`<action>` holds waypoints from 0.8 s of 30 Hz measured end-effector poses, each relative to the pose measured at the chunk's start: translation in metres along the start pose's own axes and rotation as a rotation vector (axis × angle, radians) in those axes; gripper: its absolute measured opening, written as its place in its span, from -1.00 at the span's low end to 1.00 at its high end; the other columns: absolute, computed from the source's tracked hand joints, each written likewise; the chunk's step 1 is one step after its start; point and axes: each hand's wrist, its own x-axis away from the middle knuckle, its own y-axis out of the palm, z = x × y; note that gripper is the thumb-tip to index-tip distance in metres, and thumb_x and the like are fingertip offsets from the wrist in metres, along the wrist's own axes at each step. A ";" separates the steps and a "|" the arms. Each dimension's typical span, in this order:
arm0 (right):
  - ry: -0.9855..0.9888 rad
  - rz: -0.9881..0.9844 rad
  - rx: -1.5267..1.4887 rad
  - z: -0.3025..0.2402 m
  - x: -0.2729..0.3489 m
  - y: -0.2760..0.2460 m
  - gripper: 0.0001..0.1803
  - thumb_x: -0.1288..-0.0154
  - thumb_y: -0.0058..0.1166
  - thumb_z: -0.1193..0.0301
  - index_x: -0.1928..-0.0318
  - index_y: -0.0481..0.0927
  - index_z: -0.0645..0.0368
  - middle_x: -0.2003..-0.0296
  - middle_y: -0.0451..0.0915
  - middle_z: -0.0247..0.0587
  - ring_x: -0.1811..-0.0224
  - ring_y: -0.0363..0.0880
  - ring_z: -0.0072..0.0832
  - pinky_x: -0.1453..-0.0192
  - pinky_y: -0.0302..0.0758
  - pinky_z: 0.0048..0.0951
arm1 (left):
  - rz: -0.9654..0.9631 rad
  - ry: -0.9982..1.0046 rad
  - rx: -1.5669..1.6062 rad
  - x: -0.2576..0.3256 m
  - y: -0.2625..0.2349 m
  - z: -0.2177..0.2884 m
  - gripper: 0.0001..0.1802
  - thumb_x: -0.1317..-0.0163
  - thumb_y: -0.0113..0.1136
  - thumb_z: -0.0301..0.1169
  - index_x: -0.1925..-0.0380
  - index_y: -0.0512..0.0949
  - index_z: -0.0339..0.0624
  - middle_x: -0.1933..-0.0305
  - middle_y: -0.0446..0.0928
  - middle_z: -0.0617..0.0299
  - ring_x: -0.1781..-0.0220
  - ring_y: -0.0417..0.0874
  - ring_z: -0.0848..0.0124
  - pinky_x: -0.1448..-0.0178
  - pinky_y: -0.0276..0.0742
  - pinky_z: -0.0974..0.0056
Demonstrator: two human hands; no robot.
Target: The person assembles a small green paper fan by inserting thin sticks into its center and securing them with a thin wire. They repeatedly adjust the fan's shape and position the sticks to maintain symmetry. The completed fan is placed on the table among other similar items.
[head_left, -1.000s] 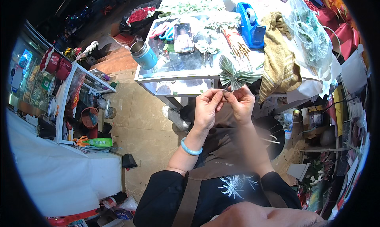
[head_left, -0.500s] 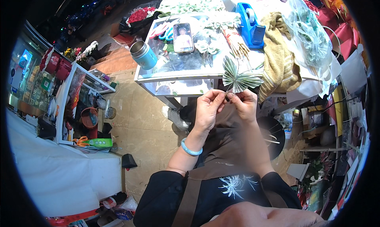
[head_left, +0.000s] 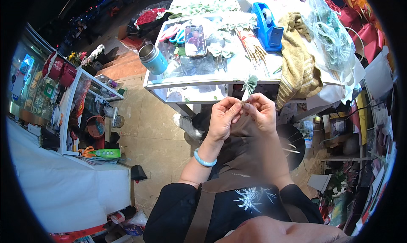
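My left hand (head_left: 223, 117) and my right hand (head_left: 262, 111) are pressed together in front of my chest, just below the edge of the white table (head_left: 190, 82). Both pinch the base of a small folded pale green paper flower (head_left: 249, 84), which stands up between my fingertips, narrow and mostly closed. A light blue bangle (head_left: 204, 158) circles my left wrist.
On the table lie a phone (head_left: 195, 39), a blue tape dispenser (head_left: 266, 20), a blue metal cup (head_left: 153, 59), a bundle of thin sticks (head_left: 252, 48), pale paper flowers (head_left: 220, 50) and a tan towel (head_left: 300, 60). A glass shelf unit (head_left: 78, 111) stands at left.
The green paper flower was spread wide like a fan; now it is folded narrow and edge-on between my fingertips. My hands stayed in about the same place.
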 end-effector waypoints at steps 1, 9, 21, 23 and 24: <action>0.024 -0.018 -0.007 0.000 0.000 -0.001 -0.86 -0.18 0.14 0.53 0.24 0.57 0.32 0.49 0.55 -0.40 0.49 0.40 -0.78 0.40 0.32 -0.74 | -0.025 -0.026 0.024 0.000 -0.001 0.001 -0.87 -0.21 0.16 -0.43 0.33 0.51 -0.27 0.50 0.48 0.29 0.62 0.29 0.67 0.55 0.19 0.61; -0.055 -0.067 0.003 0.002 -0.002 -0.003 -0.84 -0.22 0.10 0.51 0.22 0.59 0.33 0.44 0.61 -0.32 0.45 0.46 -0.74 0.39 0.34 -0.71 | -0.058 -0.099 0.013 -0.006 -0.006 -0.003 -0.83 -0.22 0.16 -0.38 0.31 0.51 -0.28 0.49 0.50 0.26 0.62 0.34 0.66 0.56 0.20 0.61; -0.130 0.147 0.011 0.013 -0.002 0.013 -0.82 -0.23 0.11 0.51 0.16 0.57 0.29 0.48 0.58 -0.38 0.50 0.46 -0.78 0.53 0.29 -0.79 | 0.059 0.090 -0.106 -0.002 0.003 -0.010 -0.84 -0.24 0.15 -0.39 0.30 0.51 -0.27 0.51 0.47 0.36 0.51 0.42 0.68 0.48 0.26 0.61; -0.027 0.082 -0.112 0.015 -0.002 0.010 -0.83 -0.22 0.11 0.50 0.17 0.58 0.28 0.50 0.58 -0.37 0.54 0.43 -0.78 0.56 0.25 -0.80 | 0.045 0.076 -0.071 -0.003 0.004 -0.009 -0.83 -0.25 0.13 -0.37 0.31 0.51 -0.27 0.53 0.45 0.37 0.54 0.38 0.69 0.50 0.22 0.62; 0.026 0.047 -0.175 0.015 -0.002 0.009 -0.83 -0.22 0.11 0.49 0.18 0.59 0.27 0.51 0.58 -0.36 0.56 0.42 -0.79 0.58 0.22 -0.81 | 0.035 0.068 -0.081 -0.002 0.004 -0.009 -0.82 -0.25 0.12 -0.35 0.32 0.50 -0.26 0.55 0.43 0.38 0.58 0.33 0.69 0.54 0.17 0.62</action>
